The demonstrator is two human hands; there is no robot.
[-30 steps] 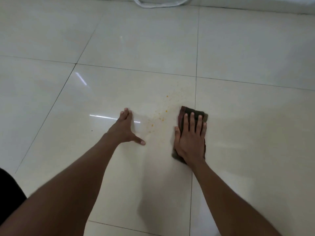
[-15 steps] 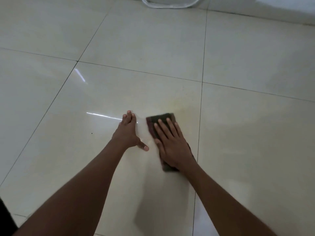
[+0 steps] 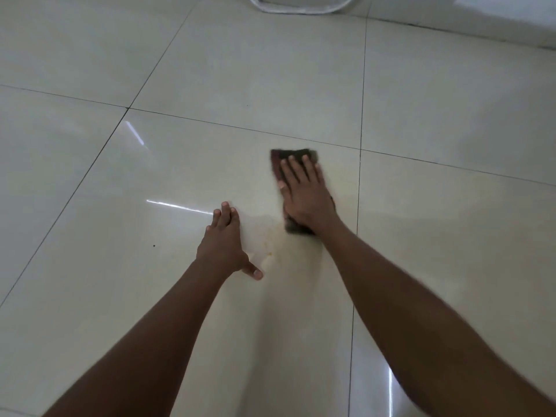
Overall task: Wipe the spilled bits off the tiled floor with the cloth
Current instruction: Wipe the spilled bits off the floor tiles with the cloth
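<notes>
A dark brown folded cloth [image 3: 279, 156] lies flat on the cream tiled floor [image 3: 180, 164]. My right hand [image 3: 305, 194] presses down on it with straight, spread fingers, covering most of it. A faint yellowish smear with a few small orange bits [image 3: 269, 252] marks the tile just below the cloth, between my two hands. My left hand [image 3: 224, 245] rests flat on the floor to the left of the smear, fingers together and thumb stuck out to the right.
Dark grout lines cross the floor; one runs vertically just right of the cloth [image 3: 358, 191]. A white curved rim of some object [image 3: 301, 9] sits at the far top edge, beside a white wall base. A tiny dark speck [image 3: 154, 245] lies left of my left hand.
My right hand pushed the cloth left across the orange bits, then forward and away from me. The scattered bits are mostly gone, leaving a faint smear. My left hand stayed planted.
</notes>
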